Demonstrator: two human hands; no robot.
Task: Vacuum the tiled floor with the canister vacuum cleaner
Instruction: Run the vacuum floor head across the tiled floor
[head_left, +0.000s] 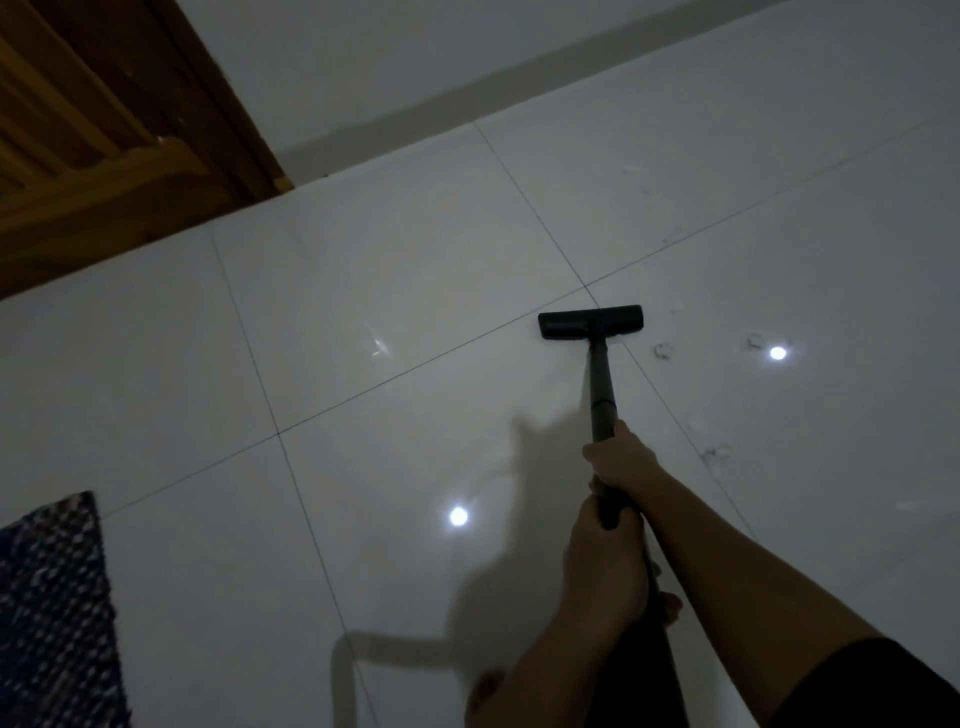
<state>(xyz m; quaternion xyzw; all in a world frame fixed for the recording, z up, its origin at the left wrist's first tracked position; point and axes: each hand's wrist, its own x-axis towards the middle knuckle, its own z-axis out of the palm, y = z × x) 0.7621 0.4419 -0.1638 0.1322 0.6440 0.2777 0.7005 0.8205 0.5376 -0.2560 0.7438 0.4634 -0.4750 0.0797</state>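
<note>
The black floor head (590, 322) of the vacuum lies flat on the glossy white tiled floor (395, 291), over a crossing of grout lines. Its dark wand (601, 382) runs back toward me. My right hand (621, 458) grips the wand higher up. My left hand (602, 561) is closed around the wand's lower handle end, closer to my body. Small bits of debris (661, 350) lie on the tiles right of the head, with more debris (716, 451) nearer me. The canister is out of view.
A wooden door and frame (104, 130) stand at the upper left, meeting a pale wall with a grey skirting (467, 104). A dark patterned mat (52, 613) lies at the lower left. My bare feet (488, 680) show below my arms. Ceiling lights reflect on the tiles.
</note>
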